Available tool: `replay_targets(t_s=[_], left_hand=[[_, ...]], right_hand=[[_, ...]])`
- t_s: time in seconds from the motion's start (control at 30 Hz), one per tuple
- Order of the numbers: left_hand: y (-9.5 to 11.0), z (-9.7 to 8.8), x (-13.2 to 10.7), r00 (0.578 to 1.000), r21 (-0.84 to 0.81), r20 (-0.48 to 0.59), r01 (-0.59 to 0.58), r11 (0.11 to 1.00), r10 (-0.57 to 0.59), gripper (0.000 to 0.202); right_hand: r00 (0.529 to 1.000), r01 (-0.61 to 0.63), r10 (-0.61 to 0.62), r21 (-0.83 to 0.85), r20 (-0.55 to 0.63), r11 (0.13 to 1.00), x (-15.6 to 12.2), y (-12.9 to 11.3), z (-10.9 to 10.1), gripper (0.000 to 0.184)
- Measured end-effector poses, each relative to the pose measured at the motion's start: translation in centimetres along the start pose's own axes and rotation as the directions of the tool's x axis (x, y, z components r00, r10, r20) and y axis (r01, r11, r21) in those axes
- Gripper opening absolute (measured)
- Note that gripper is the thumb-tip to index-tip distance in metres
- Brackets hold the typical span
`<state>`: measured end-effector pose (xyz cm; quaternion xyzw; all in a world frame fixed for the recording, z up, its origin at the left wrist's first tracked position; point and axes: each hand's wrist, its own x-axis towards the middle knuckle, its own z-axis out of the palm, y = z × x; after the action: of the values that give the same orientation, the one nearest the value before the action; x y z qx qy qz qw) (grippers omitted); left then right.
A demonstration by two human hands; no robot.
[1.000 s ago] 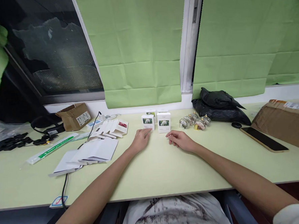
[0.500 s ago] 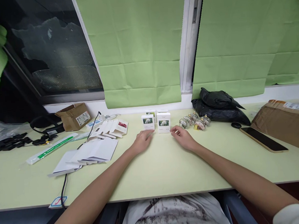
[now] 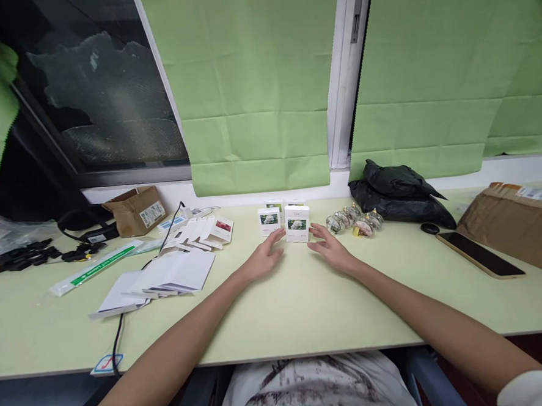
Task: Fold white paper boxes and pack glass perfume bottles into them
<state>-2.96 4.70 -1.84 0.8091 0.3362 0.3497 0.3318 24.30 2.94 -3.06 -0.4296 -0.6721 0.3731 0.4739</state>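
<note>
The left hand (image 3: 265,259) and right hand (image 3: 331,251), both open with fingers straight, rest on the smooth pale-green desk (image 3: 282,312) either side of an upright, squarish white cardboard box (image 3: 297,223), just beside a second box (image 3: 269,220).

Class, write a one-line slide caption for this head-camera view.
Left hand and right hand, both open, flank a white box on a green desk; flat cartons left, glass bottles right.
</note>
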Motion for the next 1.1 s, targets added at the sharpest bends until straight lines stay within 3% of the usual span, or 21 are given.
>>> replay_targets(t_s=[0.27,0.43,0.57,0.73,0.87,0.97,1.1], left_hand=[[0.9,0.2,0.0,0.988,0.048,-0.135,0.076,0.996,-0.069,0.069],[2.0,0.4,-0.5,0.995,0.031,-0.086,0.059,0.998,-0.056,0.085],[2.7,0.5,-0.7,0.996,-0.018,-0.055,0.072,0.997,-0.073,0.098],[3.2,1.0,-0.8,0.991,-0.078,-0.02,0.132,0.988,-0.134,0.078],[3.2,1.2,-0.9,0.987,-0.068,-0.069,0.138,0.988,-0.143,0.065],[3.0,1.1,-0.8,0.986,-0.062,-0.111,0.12,0.991,-0.126,0.062],[2.5,0.6,-0.6,0.973,-0.041,-0.184,0.134,0.99,-0.139,0.061]], right_hand=[[0.999,0.003,-0.004,-0.017,-0.036,1.0,-0.2,-0.9,0.3,0.059],[0.997,0.025,-0.023,-0.02,0.076,0.999,-0.6,-1.6,0.4,0.042],[0.992,0.016,-0.017,0.014,0.122,1.0,-1.1,-2.1,0.6,0.04],[0.97,0.045,-0.055,0.046,0.237,0.998,-1.9,-3.3,1.0,0.035],[0.957,0.062,-0.072,0.043,0.28,0.997,-2.0,-3.7,1.0,0.03],[0.974,0.052,-0.04,-0.05,0.224,0.997,-1.7,-3.2,0.6,0.029],[0.998,0.057,-0.053,-0.328,0.021,0.943,-0.8,-2.0,-0.7,0.026]])
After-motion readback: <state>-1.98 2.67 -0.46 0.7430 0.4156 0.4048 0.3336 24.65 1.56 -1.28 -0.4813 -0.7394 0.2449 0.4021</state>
